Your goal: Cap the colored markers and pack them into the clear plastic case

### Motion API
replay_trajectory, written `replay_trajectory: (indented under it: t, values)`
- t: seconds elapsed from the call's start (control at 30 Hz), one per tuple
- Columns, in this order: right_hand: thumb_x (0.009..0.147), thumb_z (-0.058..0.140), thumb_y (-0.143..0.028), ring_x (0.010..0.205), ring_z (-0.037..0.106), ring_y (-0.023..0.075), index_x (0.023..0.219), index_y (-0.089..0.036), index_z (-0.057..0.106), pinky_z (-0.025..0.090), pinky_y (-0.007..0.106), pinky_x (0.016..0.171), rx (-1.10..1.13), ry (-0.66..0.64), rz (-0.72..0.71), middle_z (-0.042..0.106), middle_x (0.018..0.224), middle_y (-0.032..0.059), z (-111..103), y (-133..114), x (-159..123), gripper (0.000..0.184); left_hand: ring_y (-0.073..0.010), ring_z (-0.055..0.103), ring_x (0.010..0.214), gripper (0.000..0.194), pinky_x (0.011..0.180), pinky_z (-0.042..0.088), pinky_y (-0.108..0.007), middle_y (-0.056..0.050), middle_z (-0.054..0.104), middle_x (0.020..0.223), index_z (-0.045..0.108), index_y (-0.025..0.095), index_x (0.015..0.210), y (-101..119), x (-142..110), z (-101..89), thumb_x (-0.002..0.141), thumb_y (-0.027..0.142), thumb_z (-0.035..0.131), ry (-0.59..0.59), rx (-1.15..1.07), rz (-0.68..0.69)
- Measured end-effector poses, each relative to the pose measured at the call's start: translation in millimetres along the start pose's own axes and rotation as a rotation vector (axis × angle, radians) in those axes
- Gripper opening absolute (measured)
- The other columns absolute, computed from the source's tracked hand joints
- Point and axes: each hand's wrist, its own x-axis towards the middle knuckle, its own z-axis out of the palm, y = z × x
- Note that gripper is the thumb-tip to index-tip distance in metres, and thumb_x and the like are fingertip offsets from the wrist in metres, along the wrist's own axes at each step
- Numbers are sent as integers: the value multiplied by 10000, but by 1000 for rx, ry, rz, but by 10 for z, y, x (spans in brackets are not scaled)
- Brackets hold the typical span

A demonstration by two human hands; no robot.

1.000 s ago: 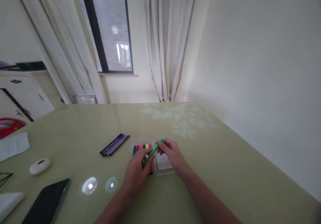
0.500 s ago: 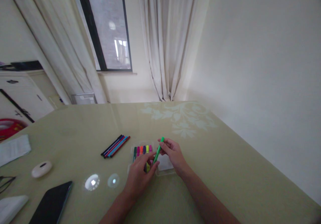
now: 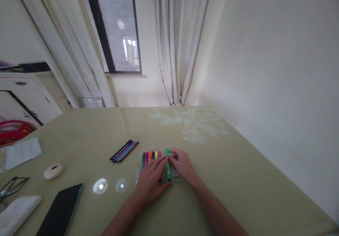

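Observation:
A bright green marker lies in a clear plastic case beside several other coloured markers. My left hand rests over the case with its fingertips on the green marker's lower half. My right hand pinches the marker near its upper end. Both hands lie low on the pale green tablecloth. Part of the case and the markers' lower ends are hidden under my hands.
Several loose markers lie left of the case. Further left sit a dark phone, a white oval object, glasses, a white pad and folded paper. A wall runs along the table's right side.
The green marker, held tilted above the case a second ago, has come down to lie flat in it. Both hands lowered with it onto the case.

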Motion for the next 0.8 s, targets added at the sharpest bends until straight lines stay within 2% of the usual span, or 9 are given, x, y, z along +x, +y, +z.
replay_trajectory:
  t: [0.13,0.27,0.4,0.53,0.67,0.8]
  values:
    - [880,683,-288,760,746,219,1137,-186,738,561,310,720,-96,0,-10,788,846,67,47,-1,-22,281,-316,517,1375,692,1145,437,-533,-84,549,1510,520,299,1439,-17,2,4,806,342,798,6,3,2]
    - [888,681,-238,760,755,212,1130,-191,711,560,292,703,-92,10,15,783,833,51,60,-40,-41,248,-309,527,1361,694,1137,441,-524,-86,555,1496,516,305,1446,-12,12,-12,812,344,796,11,-8,17]
    - [883,662,-174,743,749,193,1088,-185,683,546,268,683,-66,35,28,773,838,41,65,-79,-53,206,-313,563,1308,655,1107,461,-515,-90,600,1427,552,301,1412,7,27,-29,809,356,803,6,-5,28]
    - [884,624,-125,726,713,172,984,-183,700,518,258,695,-191,50,-16,758,863,41,95,-101,-68,139,-304,593,1259,524,1078,480,-495,-88,639,1352,636,282,1301,6,38,-16,812,362,806,25,19,39]
    - [913,609,-148,780,686,172,946,-183,723,501,267,761,-299,44,-119,752,930,54,136,-84,-81,124,-289,626,1192,470,1040,503,-464,-86,682,1283,666,253,1236,-24,54,25,814,399,811,51,44,45]
    - [921,624,-180,750,675,172,1014,-194,729,491,258,732,-296,57,-108,749,858,34,159,-52,-82,141,-291,647,1138,477,1010,516,-459,-77,721,1217,682,251,1209,-63,75,64,795,437,830,79,52,43]
